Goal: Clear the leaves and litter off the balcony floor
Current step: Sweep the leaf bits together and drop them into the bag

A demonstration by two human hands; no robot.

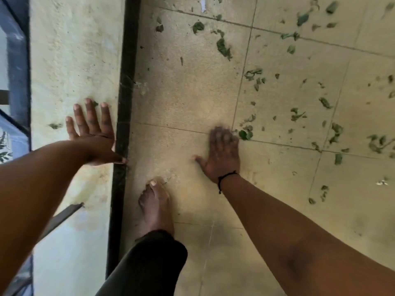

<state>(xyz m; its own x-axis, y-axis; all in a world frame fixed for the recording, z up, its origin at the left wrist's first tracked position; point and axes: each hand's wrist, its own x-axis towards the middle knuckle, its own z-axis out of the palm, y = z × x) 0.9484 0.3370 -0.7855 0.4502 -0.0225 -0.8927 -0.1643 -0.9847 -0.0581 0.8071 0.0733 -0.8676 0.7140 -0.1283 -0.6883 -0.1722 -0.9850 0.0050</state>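
- While the left hand braces flat, fingers spread, on the pale low wall, the right hand lies palm-down on the tiled floor, blurred, so whether its fingers grip anything cannot be told.
- Green leaves lie just beside its fingertips; many more are scattered across the tiles to the right, with a white scrap far up.
- Sweeping well likely means keeping the palm flat, dragging leaves into one heap, and working away from the bare foot.
- Dry bits may crumble, so light pressure seems wise.
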